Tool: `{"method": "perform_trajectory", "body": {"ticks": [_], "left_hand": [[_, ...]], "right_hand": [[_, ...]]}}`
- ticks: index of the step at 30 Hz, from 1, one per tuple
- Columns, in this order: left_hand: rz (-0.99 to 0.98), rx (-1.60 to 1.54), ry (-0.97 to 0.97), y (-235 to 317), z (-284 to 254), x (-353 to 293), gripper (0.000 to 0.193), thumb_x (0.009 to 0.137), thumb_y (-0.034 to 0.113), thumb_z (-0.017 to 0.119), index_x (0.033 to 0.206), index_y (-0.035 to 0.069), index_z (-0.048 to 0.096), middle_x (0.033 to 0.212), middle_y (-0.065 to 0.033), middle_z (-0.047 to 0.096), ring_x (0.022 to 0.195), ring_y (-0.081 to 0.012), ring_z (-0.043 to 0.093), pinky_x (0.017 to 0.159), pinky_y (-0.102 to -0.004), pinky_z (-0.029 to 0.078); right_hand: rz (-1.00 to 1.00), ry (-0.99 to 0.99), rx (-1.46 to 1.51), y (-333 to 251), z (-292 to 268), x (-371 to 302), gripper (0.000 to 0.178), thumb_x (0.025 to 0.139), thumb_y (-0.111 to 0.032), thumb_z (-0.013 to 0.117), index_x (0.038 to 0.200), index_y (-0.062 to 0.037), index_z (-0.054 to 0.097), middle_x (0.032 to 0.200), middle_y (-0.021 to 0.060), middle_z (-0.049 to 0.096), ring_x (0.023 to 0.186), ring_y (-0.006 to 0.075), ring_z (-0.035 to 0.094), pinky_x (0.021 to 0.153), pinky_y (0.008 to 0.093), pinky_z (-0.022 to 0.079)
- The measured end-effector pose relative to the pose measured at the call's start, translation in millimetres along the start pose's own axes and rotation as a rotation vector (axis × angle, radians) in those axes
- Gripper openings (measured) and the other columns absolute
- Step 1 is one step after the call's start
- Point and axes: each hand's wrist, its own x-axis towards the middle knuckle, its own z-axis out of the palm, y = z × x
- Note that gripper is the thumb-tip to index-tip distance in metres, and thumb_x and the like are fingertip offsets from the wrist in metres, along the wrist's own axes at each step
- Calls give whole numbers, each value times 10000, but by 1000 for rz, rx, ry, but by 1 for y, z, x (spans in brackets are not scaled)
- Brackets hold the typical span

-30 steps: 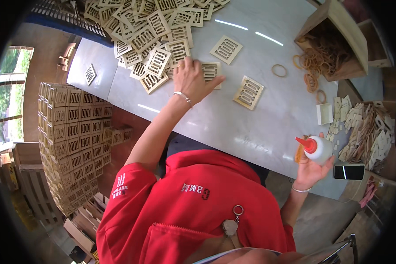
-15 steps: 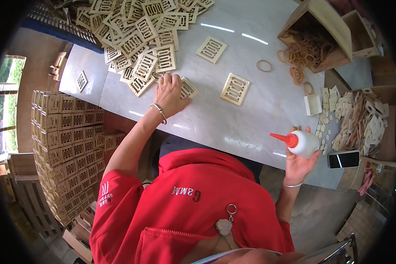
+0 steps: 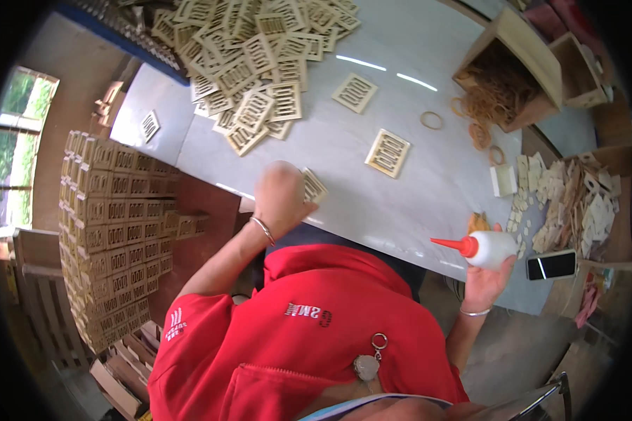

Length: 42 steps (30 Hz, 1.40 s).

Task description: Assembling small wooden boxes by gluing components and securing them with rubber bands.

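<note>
The smooth grey table [image 3: 414,200] has a glossy top streaked with reflected light. At its near edge, the left hand [image 3: 282,195] pinches a pale rectangular slotted wooden panel [image 3: 314,186]. At its near right side, the right hand [image 3: 488,282] is curled around a red-nozzled white plastic bottle [image 3: 491,250]. Left of the table stand stacked pale slotted wooden blocks [image 3: 112,238] and a bright window [image 3: 22,133].

Daylight comes through a window [image 3: 17,147] at far left, dark bars crossing it, greenery [image 3: 22,91] outside. Beside it stands a brown wall [image 3: 67,84]. The glossy pale grey surface [image 3: 421,203] reflects white streaks [image 3: 360,63]. Grey floor [image 3: 516,358] shows at lower right.
</note>
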Motion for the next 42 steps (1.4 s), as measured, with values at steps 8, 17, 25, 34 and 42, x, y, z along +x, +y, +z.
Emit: {"method": "perform_trajectory", "body": {"ticks": [8, 17, 25, 34, 42], "left_hand": [[-68, 27, 18, 17, 3, -26, 638, 691, 345, 737, 1221, 77, 505, 1103, -121, 469, 1017, -325, 460, 850, -441, 391], [26, 60, 65, 26, 13, -42, 648, 699, 262, 723, 1263, 58, 480, 1237, -132, 421, 1163, -334, 394, 895, -476, 347], [-52, -50, 71, 16, 7, -44, 708, 693, 279, 747, 1292, 50, 447, 1179, -145, 446, 1061, -340, 448, 896, -435, 397], [287, -130, 85, 7, -14, -39, 188, 702, 157, 722, 811, 55, 608, 883, -65, 508, 851, -257, 491, 714, -370, 424], [746, 25, 512, 18, -48, -22, 394, 598, 31, 645, 990, -5, 661, 953, -53, 561, 780, -155, 546, 623, -256, 478]], "right_hand": [[43, 40, 10, 4, 5, 8, 687, 905, -394, 555, 1391, -10, 258, 1427, 138, 350, 1267, 347, 415, 876, 478, 534], [81, -108, 10, 3, 11, 5, 697, 884, -354, 598, 1380, 30, 295, 1363, 199, 403, 1280, 335, 405, 1005, 453, 439], [86, -88, 0, 2, 5, 4, 719, 888, -359, 590, 1390, 42, 267, 1365, 206, 396, 1279, 343, 401, 997, 463, 446], [47, -32, -88, 0, 7, 7, 783, 865, -367, 609, 1405, 47, 222, 1379, 242, 369, 1286, 353, 387, 1026, 470, 409], [-421, -36, -527, -43, 32, 9, 873, 794, -395, 666, 1411, 31, 217, 1280, 249, 443, 1203, 367, 457, 1024, 474, 381]]}}
